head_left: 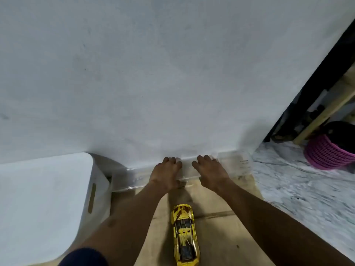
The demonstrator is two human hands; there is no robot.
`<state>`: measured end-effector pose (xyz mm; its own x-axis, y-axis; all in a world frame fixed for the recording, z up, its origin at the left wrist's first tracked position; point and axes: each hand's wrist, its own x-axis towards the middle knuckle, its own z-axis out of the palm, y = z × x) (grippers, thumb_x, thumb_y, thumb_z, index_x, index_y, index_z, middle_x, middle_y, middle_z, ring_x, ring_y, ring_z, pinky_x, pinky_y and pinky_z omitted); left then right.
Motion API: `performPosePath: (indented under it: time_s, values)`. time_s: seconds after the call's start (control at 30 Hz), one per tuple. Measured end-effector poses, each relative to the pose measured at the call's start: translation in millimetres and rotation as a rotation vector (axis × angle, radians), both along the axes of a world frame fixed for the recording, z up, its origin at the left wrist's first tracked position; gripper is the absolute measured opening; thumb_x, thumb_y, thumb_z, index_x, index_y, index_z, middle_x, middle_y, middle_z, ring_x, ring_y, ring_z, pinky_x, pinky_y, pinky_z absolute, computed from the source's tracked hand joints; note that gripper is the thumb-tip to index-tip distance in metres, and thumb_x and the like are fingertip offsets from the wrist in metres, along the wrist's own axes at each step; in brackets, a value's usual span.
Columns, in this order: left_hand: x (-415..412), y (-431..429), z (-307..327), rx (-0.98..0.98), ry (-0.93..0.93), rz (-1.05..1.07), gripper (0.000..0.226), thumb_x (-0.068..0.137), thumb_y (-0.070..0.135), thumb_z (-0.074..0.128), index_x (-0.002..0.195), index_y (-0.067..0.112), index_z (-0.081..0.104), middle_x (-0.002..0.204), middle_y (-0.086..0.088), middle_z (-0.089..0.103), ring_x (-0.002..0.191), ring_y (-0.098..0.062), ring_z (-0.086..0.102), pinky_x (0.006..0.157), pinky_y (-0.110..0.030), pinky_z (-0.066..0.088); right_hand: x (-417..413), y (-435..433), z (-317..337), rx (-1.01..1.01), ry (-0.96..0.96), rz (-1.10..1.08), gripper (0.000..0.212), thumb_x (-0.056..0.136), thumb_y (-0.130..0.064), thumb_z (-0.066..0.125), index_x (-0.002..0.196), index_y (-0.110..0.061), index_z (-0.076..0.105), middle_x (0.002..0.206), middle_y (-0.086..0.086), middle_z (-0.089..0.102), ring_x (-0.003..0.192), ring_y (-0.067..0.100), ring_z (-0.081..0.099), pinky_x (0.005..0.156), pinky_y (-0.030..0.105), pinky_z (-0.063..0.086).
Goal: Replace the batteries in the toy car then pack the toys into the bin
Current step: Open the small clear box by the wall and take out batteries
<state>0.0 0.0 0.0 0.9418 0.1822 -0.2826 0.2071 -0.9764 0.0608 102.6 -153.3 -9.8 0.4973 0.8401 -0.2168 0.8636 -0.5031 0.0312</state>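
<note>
A yellow toy car (pixel 184 235) lies on a sheet of brown cardboard (pixel 217 223) on the floor, its nose pointing away from me, between my two forearms. Beyond it, against the white wall, stands a clear plastic bin (pixel 132 179). My left hand (pixel 165 173) rests on the bin's near part with fingers curled over it. My right hand (pixel 211 171) lies beside it on the same bin, fingers curled over the far edge. The bin's inside is hard to see through the blur and the hands.
A white box with a slot handle (pixel 46 204) stands at the left, close to the bin. A pink mesh basket (pixel 328 152) sits at the right on the marbled floor (pixel 299 191). A black frame and wooden slats (pixel 317 104) lean behind it.
</note>
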Motion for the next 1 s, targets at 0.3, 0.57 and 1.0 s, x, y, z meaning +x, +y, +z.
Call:
performPosePath:
  time_s: [0.3,0.57,1.0]
  values:
    - [-2,-6,-2,0.070,0.007,-0.011,0.051,0.090,0.039,0.062,0.134,0.016,0.051,0.135,-0.012,0.046,0.126,-0.030,0.042,0.092,-0.040,0.049,-10,5,-3,0.004,-0.010,-0.031,0.057,0.078,-0.004,0.067,0.130,-0.011,0.044,0.132,0.011,0.046,0.120,0.032,0.044,0.094,0.042,0.047]
    - [3,-19,-3,0.086,0.062,-0.017,0.050,0.095,0.041,0.055,0.130,0.006,0.052,0.129,-0.018,0.054,0.118,-0.037,0.050,0.094,-0.044,0.048,-12,6,-2,0.047,-0.020,-0.022,0.054,0.081,-0.002,0.061,0.130,-0.013,0.043,0.130,0.008,0.046,0.119,0.029,0.046,0.090,0.041,0.049]
    - [14,3,37,-0.102,-0.038,0.133,0.046,0.083,0.033,0.062,0.126,0.019,0.062,0.120,-0.010,0.064,0.107,-0.030,0.062,0.091,-0.034,0.052,-2,-21,16,0.249,-0.055,0.015,0.076,0.064,-0.023,0.073,0.133,-0.024,0.043,0.142,0.008,0.044,0.133,0.028,0.041,0.101,0.047,0.042]
